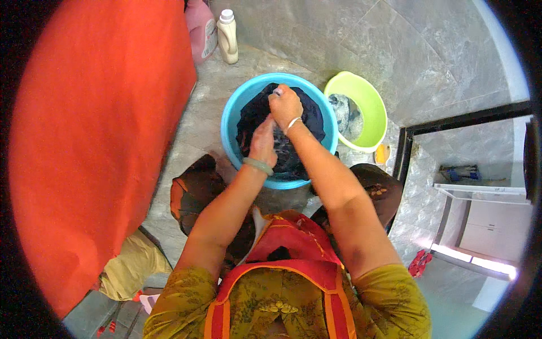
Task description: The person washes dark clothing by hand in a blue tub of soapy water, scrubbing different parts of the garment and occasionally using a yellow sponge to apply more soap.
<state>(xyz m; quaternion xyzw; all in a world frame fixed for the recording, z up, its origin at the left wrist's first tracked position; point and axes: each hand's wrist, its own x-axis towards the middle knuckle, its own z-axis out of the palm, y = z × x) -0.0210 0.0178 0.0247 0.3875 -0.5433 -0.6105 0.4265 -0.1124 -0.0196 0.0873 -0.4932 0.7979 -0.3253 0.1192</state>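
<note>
Jutting right hand (287, 104) beyond left hand (263, 143)

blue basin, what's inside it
The basin holds dark cloth, with the left hand and right hand over it. The cloth hides the bottom, and the hands cover part of the cloth; anything beneath can't be seen.

Left hand (263, 144): we stretch it forward, just beside our right wrist (297, 131)
Right hand (287, 105): we bend it farther ahead, grip hidden
Arms (330, 178): our 2 converge
</note>
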